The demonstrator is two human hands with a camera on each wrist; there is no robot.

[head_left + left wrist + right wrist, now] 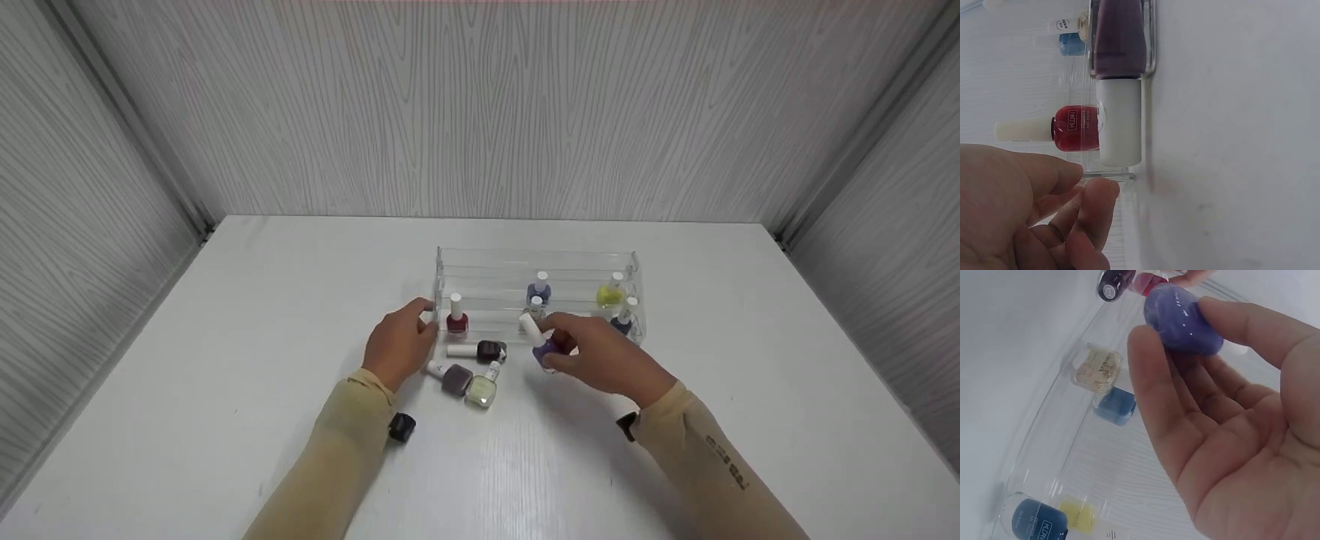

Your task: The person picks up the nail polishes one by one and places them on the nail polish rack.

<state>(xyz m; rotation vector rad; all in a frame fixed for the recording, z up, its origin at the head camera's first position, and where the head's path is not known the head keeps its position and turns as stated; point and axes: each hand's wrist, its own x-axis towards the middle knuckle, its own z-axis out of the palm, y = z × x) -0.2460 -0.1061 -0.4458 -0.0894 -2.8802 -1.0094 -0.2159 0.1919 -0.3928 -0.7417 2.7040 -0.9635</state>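
Note:
My right hand (607,356) pinches a purple nail polish bottle (1182,320) between thumb and fingers, its white cap tilted up to the left. It is held in front of the clear acrylic rack (480,259). At the rack's left end, my left hand (401,343) grips the side panel (1112,176) between thumb and fingertips. A red nail polish bottle (1075,128) stands on the front tier near that hand. Farther along stand a glitter bottle (1098,368), a light blue bottle (538,291), a yellow bottle (609,295) and a dark blue bottle (1039,520).
Before the rack, a black-looking bottle (491,351), a greyish purple bottle (457,380) and a pale green bottle (481,391) lie on the white table (300,277). Small black objects show at both wrists. Grained panels (480,112) enclose the table's back and sides.

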